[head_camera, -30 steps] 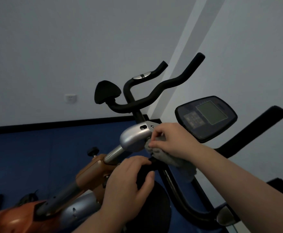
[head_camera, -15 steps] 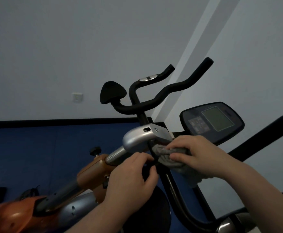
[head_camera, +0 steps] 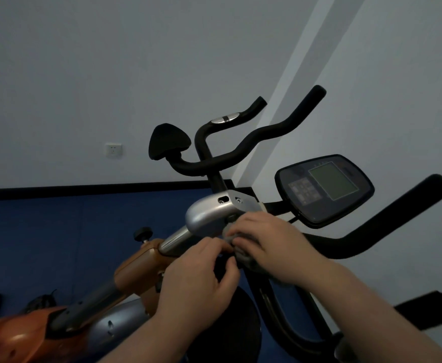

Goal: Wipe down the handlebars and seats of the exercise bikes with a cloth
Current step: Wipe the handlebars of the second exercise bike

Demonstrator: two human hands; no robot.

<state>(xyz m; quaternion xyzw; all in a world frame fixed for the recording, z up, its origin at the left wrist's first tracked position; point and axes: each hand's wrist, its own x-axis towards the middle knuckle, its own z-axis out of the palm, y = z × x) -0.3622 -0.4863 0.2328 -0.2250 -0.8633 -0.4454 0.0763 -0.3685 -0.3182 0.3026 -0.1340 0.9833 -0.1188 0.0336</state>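
Observation:
An orange and silver exercise bike [head_camera: 141,268] fills the lower middle. Its black handlebar [head_camera: 387,231] sweeps out to the right below the display console [head_camera: 324,189]. My right hand [head_camera: 272,247] grips a grey cloth [head_camera: 243,254] bunched against the handlebar stem, just under the silver bracket [head_camera: 209,216]. My left hand [head_camera: 199,281] curls around the black part of the stem right beside the cloth, fingertips touching it. A second bike's black handlebars [head_camera: 256,137] and a black pad [head_camera: 167,142] stand behind, near the wall.
A white wall with a socket [head_camera: 113,150] rises behind, above a black skirting strip and blue floor [head_camera: 44,244]. A black adjustment knob [head_camera: 142,234] sticks up from the orange frame. A dark round part [head_camera: 238,334] lies below my hands.
My right hand with the cloth has slid down and left along the stem, closing up against my left hand. The view has drifted slightly, so the bike sits lower in frame.

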